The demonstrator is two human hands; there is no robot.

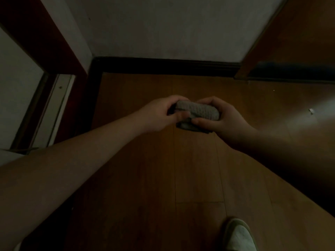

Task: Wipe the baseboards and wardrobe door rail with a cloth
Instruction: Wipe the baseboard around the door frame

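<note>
While the room is dim and fine detail is lost, the main relations read plainly.

Cloth: the grey knitted cloth is bunched into a short roll, held in the air over the floor, its long axis running from 9 to 3 o'clock.
Left hand: the left hand grips the roll's 9 o'clock end, fingers curled round it.
Right hand: the right hand clasps the 3 o'clock end, thumb on the near side and fingers over the top.
Baseboard: the dark baseboard lies at 12 o'clock from the hands, well apart, running 9 to 3 along the foot of the wall; a second stretch runs down the left at 9 o'clock.
Nearer hand: both sit about level, so I judge neither clearly nearer the far stretch; the left is nearer the corner.
Rail: a pale strip at 9 o'clock may be the wardrobe track; I cannot tell.
Room: bare boards lie between hands and baseboard; a wooden door closes the 2 o'clock side, and a slipper stands at 5 o'clock.
</note>
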